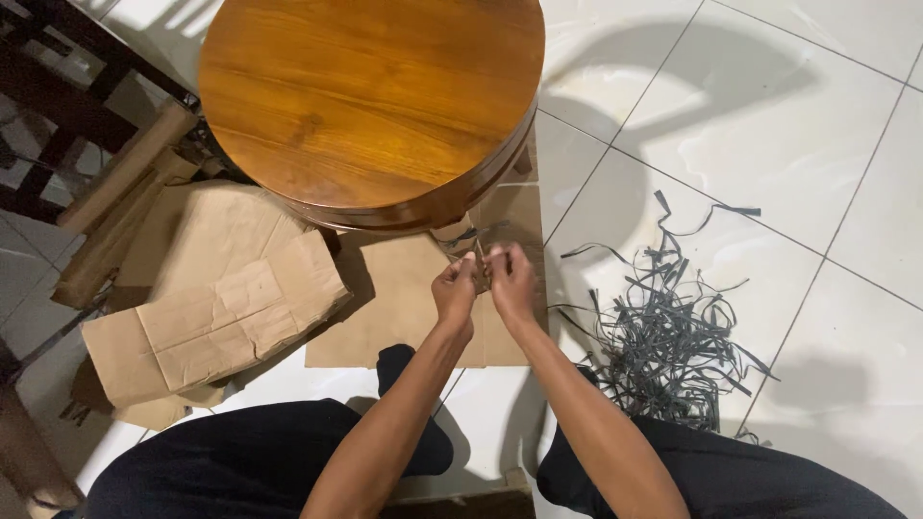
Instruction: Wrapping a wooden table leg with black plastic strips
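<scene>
So both hands are up close together just in front of the round wooden table (370, 101), right by its lower edge. The left hand (455, 293) and right hand (510, 281) are nearly touching, fingers pinched shut on something small and thin between them. It looks like a brown paper strip (481, 258), though it's too small to say much more. It sits right between the fingertips, just below the table's rim, over a flat sheet of cardboard (404, 298) lying on the white tiled floor (769, 115).

Left of the table's front edge there's an unfolded brown paper bag (216, 322), creased all over, partly tucked under the table. Further left of the table, a couple of brown rolled paper tubes (120, 197) lean near some dark furniture.

Right of the table and a bit toward the person, there's a messy heap of dark grey strips (663, 332) spread on the tiles. The person's dark trousers (250, 452) fill the bottom, well in front of the table.
</scene>
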